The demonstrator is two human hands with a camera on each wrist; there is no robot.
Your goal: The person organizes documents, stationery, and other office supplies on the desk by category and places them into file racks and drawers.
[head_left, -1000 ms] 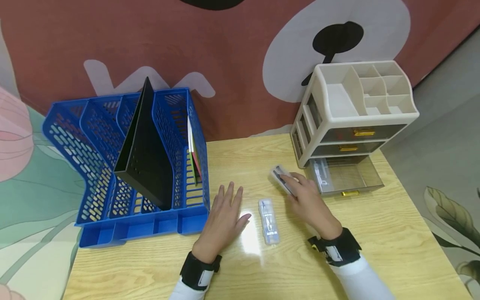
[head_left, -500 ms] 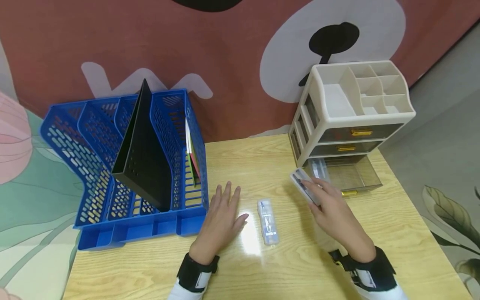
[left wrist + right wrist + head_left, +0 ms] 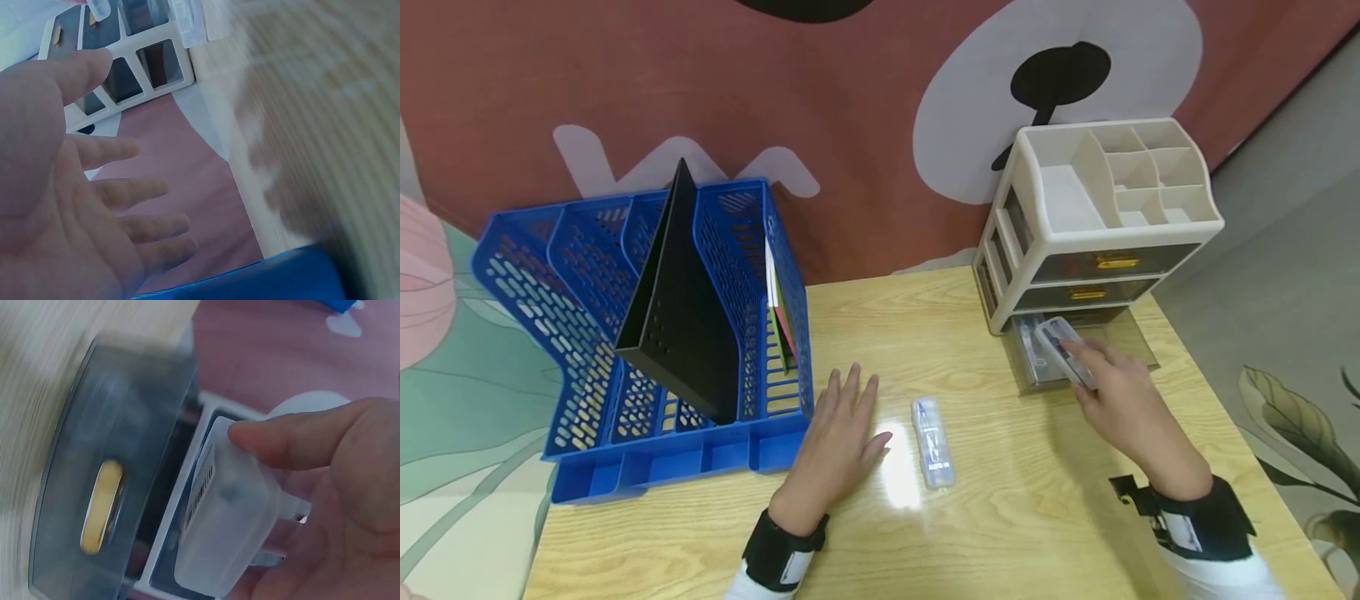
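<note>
My right hand (image 3: 1131,408) grips a small translucent plastic case (image 3: 1063,350) with something dark inside, holding it over the pulled-out bottom drawer (image 3: 1138,333) of a cream desk organizer (image 3: 1060,237). In the right wrist view, the thumb presses one end of the case (image 3: 228,515), which has a barcode on its side. Inside the drawer's left part lies a clear packet-like item (image 3: 1036,360). My left hand (image 3: 835,446), fingers straight and spread, is at the table beside the blue file rack (image 3: 782,446). Between the hands a second translucent case (image 3: 933,442) lies on the table.
A black folder (image 3: 688,333) leans in the blue rack, and thin booklets (image 3: 780,312) stand in its right slot. The organizer's two upper drawers with gold handles (image 3: 1116,262) are closed. Behind the table (image 3: 887,350) hangs a reddish patterned cloth (image 3: 850,108).
My right hand has carried the held case rightward from over the table to over the open drawer. The left hand and the case on the table have stayed in place.
</note>
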